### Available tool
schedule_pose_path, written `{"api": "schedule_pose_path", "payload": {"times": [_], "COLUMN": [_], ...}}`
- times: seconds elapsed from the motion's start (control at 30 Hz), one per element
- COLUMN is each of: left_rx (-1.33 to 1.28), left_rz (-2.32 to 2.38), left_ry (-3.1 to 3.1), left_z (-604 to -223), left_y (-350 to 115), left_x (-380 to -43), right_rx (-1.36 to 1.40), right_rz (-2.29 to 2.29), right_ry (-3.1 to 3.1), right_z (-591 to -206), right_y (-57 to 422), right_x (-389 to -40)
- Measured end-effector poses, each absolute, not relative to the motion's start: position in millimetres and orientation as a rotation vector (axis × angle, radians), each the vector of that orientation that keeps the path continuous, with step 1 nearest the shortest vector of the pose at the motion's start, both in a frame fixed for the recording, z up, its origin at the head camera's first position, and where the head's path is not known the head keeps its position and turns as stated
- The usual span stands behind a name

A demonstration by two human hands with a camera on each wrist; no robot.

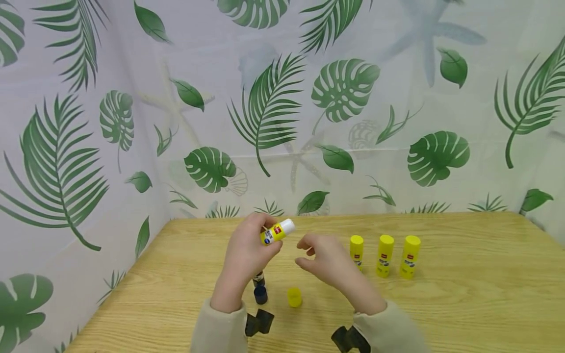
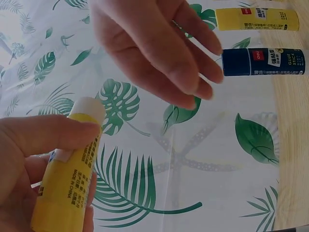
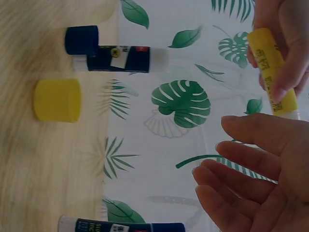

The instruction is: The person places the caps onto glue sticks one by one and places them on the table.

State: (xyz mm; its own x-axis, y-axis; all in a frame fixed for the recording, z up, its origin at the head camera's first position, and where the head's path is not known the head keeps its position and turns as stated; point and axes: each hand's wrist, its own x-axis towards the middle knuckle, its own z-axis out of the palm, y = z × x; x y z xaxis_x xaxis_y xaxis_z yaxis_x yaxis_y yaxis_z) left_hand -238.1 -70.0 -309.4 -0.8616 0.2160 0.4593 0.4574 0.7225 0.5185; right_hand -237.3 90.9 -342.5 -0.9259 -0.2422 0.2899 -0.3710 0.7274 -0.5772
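Observation:
My left hand [image 1: 249,245] holds a yellow glue stick [image 1: 272,234] tilted above the table, its white end bare and pointing up to the right. In the left wrist view the thumb presses along that yellow glue stick [image 2: 67,179] just below its white top. My right hand [image 1: 324,257] hovers beside it, fingers loosely bent and holding nothing; the right wrist view shows the hand [image 3: 260,179] with its fingers spread. A yellow cap [image 1: 294,297] stands on the table below the hands. Next to it is a dark blue cap [image 1: 260,295], in front of an uncapped blue glue stick [image 3: 120,59].
Three yellow glue sticks [image 1: 385,256] stand capped in a row to the right, the nearest partly behind my right hand. A capped blue glue stick [image 2: 263,62] also stands there, hidden in the head view. Behind the wooden table [image 1: 463,314] hangs a leaf-patterned cloth [image 1: 282,122].

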Motion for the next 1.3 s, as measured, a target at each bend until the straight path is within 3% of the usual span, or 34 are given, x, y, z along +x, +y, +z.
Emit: {"api": "schedule_pose_path", "payload": {"times": [0.57, 1.3], "left_rx": [-0.665, -0.64], "left_rz": [-0.965, -0.902], "left_ry": [-2.598, -2.627], "left_z": [-311.3, -310.0], "left_y": [-70.0, -70.7], "left_x": [-240.2, -236.7], "right_rx": [0.714, 0.784], "right_rz": [0.842, 0.726], "right_ry": [-3.038, -3.17], "right_z": [-376.8, -386.0], "right_y": [73.9, 68.0], "right_x": [-244.9, -238.6]}}
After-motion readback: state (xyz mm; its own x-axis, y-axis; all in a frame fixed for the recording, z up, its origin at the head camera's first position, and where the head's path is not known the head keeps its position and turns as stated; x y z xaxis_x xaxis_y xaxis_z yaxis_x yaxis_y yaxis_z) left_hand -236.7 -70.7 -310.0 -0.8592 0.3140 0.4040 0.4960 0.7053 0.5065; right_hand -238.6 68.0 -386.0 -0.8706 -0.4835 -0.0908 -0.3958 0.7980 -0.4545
